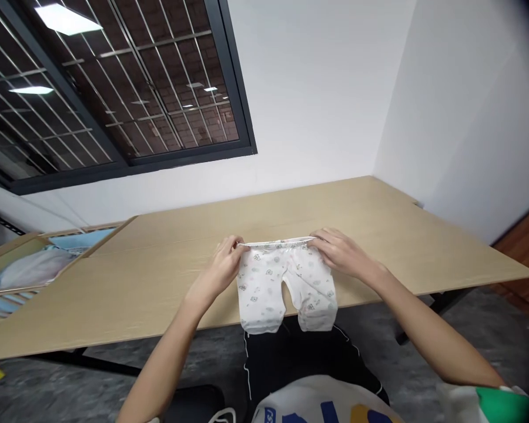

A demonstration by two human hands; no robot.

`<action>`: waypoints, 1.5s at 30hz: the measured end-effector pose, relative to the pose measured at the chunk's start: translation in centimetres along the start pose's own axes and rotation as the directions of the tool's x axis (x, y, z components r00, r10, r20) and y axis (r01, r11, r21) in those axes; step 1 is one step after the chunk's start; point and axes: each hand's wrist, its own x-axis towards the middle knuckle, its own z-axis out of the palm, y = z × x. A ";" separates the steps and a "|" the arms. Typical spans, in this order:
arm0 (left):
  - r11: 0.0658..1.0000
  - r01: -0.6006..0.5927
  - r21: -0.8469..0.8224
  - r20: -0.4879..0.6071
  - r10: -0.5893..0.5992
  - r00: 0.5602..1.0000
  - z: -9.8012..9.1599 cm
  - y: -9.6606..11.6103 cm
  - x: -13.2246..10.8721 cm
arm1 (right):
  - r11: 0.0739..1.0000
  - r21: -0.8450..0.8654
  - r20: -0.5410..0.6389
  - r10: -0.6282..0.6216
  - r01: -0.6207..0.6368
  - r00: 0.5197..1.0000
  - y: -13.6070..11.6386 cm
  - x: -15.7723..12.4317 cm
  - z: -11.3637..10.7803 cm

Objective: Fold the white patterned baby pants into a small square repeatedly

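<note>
White cloth with blue and yellow print covers the person's front at the bottom edge, a shirt [320,402] above black trousers [286,358] with thin white piping. Just beyond the lap is a pair of small white shorts [262,288], dotted with a tiny printed pattern, at the near edge of the table [158,282]; its leg hems reach past that edge, over the trousers. The left hand [227,258] pinches the left end of the waistband between thumb and fingers, and the right hand [337,251] grips the other end likewise, so the band runs nearly straight between them. Pale, wood-toned and broad, the tabletop spreads out around the shorts, on dark legs above a grey floor [97,388]. Off its left end stands a wooden crib [15,242] with pale blue and whitish bedding [39,267] inside. Behind the table rises a white wall [317,88], with a dark-framed window [238,88] at upper left; beyond its panes run metal bars [134,50] before brickwork.
</note>
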 end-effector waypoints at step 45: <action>0.917 0.112 -0.383 0.542 0.125 0.831 18.6 11.1 8.6 | 0.606 0.038 0.289 0.755 -0.795 0.589 17.8 15.4 27.2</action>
